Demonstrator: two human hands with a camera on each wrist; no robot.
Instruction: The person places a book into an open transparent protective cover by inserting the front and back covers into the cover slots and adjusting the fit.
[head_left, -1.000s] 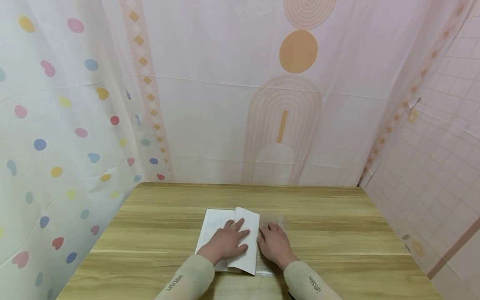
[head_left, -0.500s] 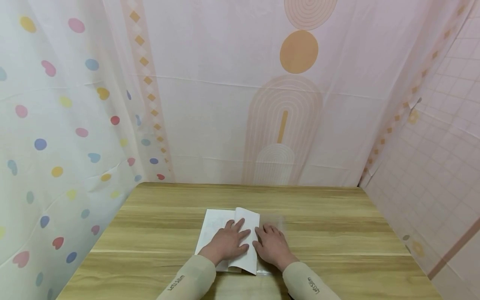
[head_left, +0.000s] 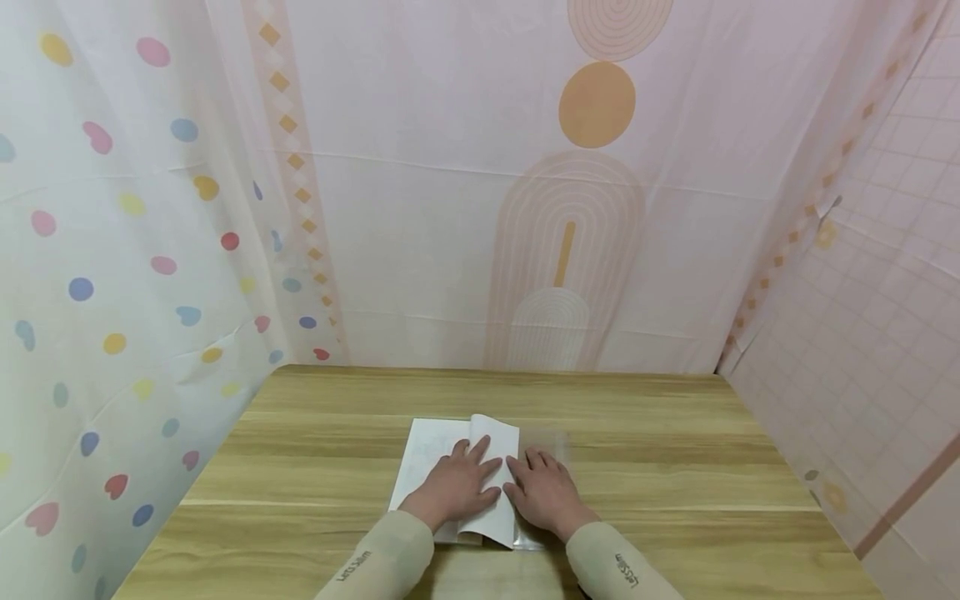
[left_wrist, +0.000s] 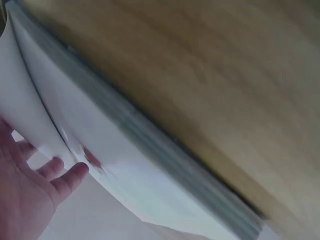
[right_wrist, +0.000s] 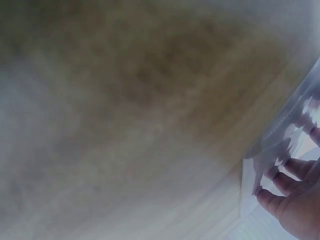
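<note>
A thick book (head_left: 429,442) lies near the front middle of the table, its white page facing up. A white leaf (head_left: 497,523) is turned over on its right half, bowed up at the near edge. My left hand (head_left: 453,487) rests on this leaf with fingers spread. To the right a clear plastic sheet (head_left: 531,546) sticks out beside the book. My right hand (head_left: 549,493) lies on the plastic, fingertips at the leaf's right edge. In the right wrist view the fingers (right_wrist: 285,184) touch the shiny plastic. The left wrist view shows the book's thick page edge (left_wrist: 150,145).
The wood-grain table (head_left: 660,467) extends around the book on all sides. A patterned curtain (head_left: 420,250) hangs behind its far edge. Dotted cloth (head_left: 150,333) hangs at the left and checked cloth (head_left: 870,333) at the right.
My right hand has slid slightly left over the plastic, up to the leaf's right edge. The left hand has stayed almost still on the leaf.
</note>
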